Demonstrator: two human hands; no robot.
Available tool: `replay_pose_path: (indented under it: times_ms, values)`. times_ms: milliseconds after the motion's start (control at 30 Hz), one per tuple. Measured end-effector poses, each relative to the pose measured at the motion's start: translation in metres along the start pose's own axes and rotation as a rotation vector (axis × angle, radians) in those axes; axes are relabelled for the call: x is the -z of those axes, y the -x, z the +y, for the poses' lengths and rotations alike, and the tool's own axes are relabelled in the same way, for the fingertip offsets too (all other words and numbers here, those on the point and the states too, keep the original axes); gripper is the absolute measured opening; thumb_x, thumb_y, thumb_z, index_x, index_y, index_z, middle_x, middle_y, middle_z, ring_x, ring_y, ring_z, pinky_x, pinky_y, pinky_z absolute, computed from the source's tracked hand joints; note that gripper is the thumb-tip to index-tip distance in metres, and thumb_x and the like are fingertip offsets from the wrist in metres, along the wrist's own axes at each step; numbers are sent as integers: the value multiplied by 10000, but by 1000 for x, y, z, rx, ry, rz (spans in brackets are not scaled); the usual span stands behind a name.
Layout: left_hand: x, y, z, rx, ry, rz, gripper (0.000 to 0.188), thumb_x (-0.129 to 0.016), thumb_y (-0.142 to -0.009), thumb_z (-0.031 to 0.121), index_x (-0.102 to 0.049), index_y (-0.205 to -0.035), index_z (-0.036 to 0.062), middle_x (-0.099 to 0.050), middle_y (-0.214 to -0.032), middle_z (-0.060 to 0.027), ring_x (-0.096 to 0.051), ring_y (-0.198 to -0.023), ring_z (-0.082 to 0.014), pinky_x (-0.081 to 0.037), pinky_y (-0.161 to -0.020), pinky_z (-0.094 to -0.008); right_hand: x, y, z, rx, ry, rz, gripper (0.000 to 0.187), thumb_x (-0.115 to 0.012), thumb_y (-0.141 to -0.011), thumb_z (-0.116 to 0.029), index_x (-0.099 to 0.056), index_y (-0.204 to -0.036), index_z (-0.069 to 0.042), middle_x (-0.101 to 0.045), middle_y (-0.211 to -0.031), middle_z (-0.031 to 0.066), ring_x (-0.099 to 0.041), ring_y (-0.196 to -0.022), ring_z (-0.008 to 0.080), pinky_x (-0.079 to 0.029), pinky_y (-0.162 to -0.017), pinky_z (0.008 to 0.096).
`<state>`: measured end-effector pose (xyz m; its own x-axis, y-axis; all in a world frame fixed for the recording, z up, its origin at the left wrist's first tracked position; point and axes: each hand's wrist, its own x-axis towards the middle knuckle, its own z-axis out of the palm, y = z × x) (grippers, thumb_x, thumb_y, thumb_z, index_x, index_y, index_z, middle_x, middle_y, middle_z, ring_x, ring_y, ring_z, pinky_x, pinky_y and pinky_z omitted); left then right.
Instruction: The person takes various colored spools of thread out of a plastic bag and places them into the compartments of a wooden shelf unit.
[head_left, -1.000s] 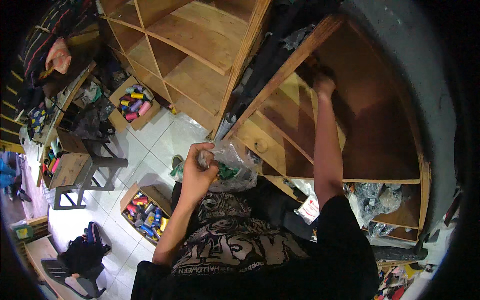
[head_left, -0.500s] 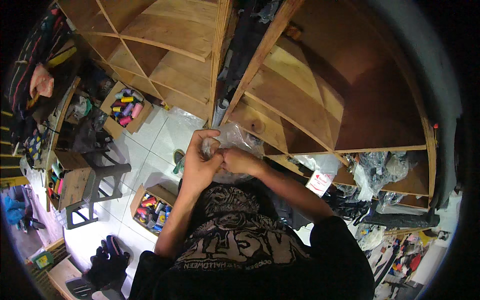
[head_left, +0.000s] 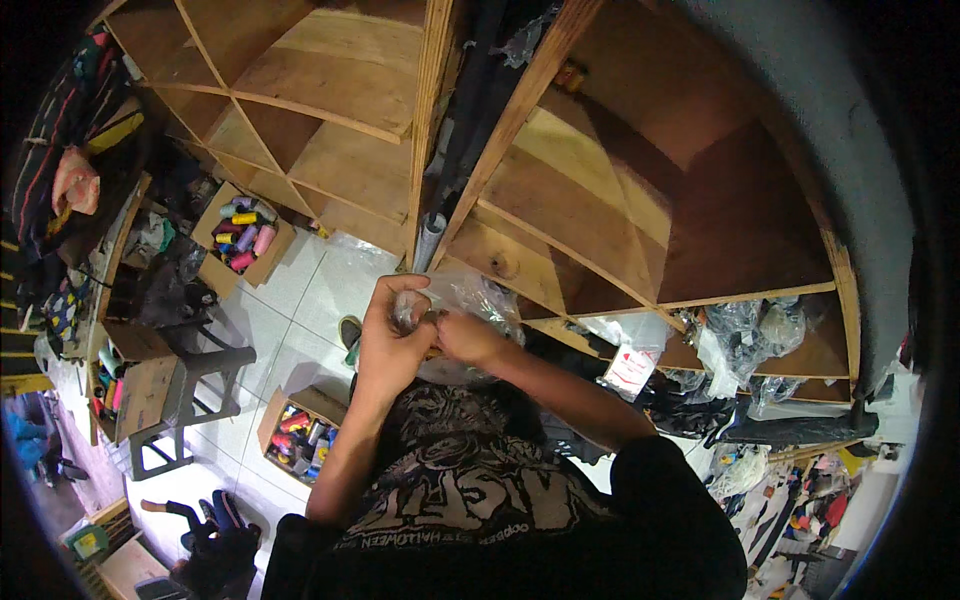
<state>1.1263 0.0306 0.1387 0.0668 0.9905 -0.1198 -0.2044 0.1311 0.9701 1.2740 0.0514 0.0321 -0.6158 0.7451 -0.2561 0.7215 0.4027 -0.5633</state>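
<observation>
A clear plastic bag (head_left: pixel 487 300) is gathered up in front of my chest, its loose part spreading behind and below my hands. My left hand (head_left: pixel 388 335) curls its thumb and fingers round the bunched top of the bag. Against the left thumb, the closed fingers of my right hand (head_left: pixel 468 338) pinch the plastic. What lies inside the bag is hidden by my hands.
Ahead stand wooden shelves (head_left: pixel 590 150) with a grey roll (head_left: pixel 430 238) between them. Boxes of thread spools (head_left: pixel 245 235) (head_left: pixel 300 440) sit on the tiled floor. At left is a grey stool (head_left: pixel 215 375); a person (head_left: pixel 215 545) is at lower left. A white box (head_left: pixel 630 370) lies right.
My view has shifted slightly. Both hands stay together at the bag, with the right fingers drawn in closer to the left thumb. The person at lower left now stretches out an arm.
</observation>
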Motion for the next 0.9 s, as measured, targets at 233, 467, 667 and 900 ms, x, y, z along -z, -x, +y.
replay_pose_path:
  times_ms: [233, 467, 667, 900]
  values:
    - [-4, 1, 9, -4, 17, 62, 390, -500, -700, -140, -468, -1046, 38, -441, -761, 9, -401, -648, -38, -365, -542, -168, 184, 71, -19, -102, -755, 281, 343, -698, -751, -200, -608, -1024, -14, -643, -899, 62, -581, -819, 131, -466, -758, 301]
    - [-5, -2, 3, -49, 6, 48, 370, -508, -707, -132, -466, -1030, 43, -446, -754, 9, -405, -609, -41, -338, -491, -180, 310, 3, 134, -327, -200, 987, 399, -660, -760, -330, -626, -1050, -59, -662, -922, 83, -627, -861, 207, -469, -762, 321]
    - [-2, -1, -3, -46, -1, 134, 373, -498, -707, -137, -462, -1031, 46, -425, -745, 16, -391, -602, -39, -326, -488, -178, 352, -68, 248, -553, 609, 802, 402, -584, -781, -436, -647, -1027, -124, -647, -1027, 86, -613, -925, 255, -467, -790, 360]
    - [3, 12, -2, 23, 35, 229, 378, -493, -708, -134, -451, -1036, 49, -414, -762, 18, -393, -618, -40, -338, -494, -185, 334, -107, 271, -614, 632, 834, 433, -549, -790, -461, -641, -1031, -114, -639, -1042, 95, -608, -944, 257, -466, -805, 373]
